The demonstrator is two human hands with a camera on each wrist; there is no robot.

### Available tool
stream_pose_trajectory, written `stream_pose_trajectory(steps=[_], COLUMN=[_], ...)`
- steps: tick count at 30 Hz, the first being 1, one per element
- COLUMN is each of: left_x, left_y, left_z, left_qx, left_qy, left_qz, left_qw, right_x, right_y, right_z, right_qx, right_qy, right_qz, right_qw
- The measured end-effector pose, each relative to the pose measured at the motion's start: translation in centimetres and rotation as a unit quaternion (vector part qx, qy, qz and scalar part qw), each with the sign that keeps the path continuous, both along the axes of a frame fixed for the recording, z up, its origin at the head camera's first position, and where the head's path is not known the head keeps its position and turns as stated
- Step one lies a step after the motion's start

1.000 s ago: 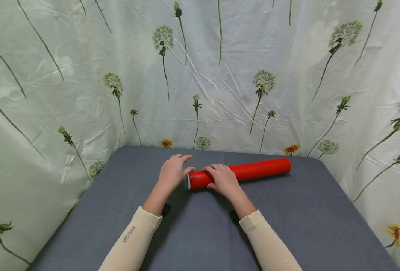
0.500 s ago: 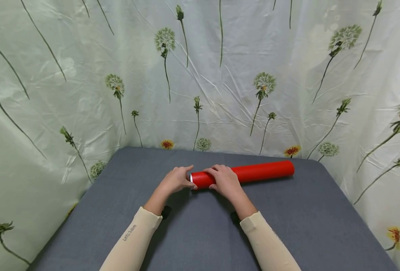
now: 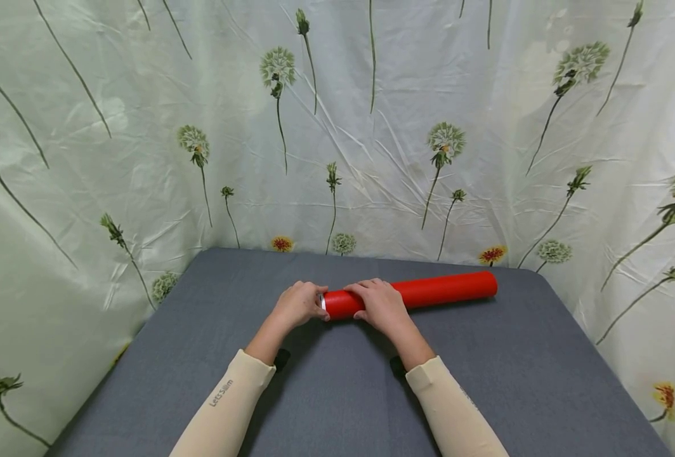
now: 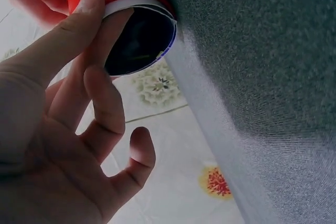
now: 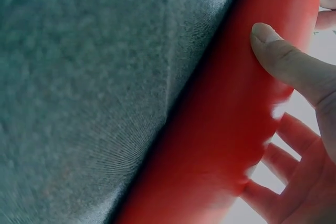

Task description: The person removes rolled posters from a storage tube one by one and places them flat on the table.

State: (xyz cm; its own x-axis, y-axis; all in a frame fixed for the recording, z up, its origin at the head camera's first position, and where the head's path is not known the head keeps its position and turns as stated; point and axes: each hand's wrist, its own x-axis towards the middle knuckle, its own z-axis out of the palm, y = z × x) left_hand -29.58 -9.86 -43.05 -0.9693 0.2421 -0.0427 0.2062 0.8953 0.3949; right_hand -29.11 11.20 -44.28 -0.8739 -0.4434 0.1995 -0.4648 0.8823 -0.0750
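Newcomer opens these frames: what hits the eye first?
The bright red tube, lying aslant on the gray table. Then the hands on it: the left hand pinches the rim at its open end, the right hand grips it farther along. Behind, a pale curtain printed with big dandelions.

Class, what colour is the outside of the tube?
Red; the tube shows it best in the head view.

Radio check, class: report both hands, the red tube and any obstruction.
Left hand pinching the red tube at its open end. Right hand gripping the tube farther along. Tube lying on grey table. No obstruction visible.
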Motion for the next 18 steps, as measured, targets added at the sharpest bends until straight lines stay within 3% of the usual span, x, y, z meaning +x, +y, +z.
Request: stream_pose_trajectory(steps=[18], left_x=[0.61], left_y=[-0.06], left_z=[0.55], left_qx=[-0.021], left_qy=[0.028], left_qz=[-0.004], left_qw=[0.9994], right_x=[0.10], right_y=[0.29], right_z=[0.34], right_qx=[-0.006], right_qy=[-0.010], right_qz=[0.005], right_qw=[1.000])
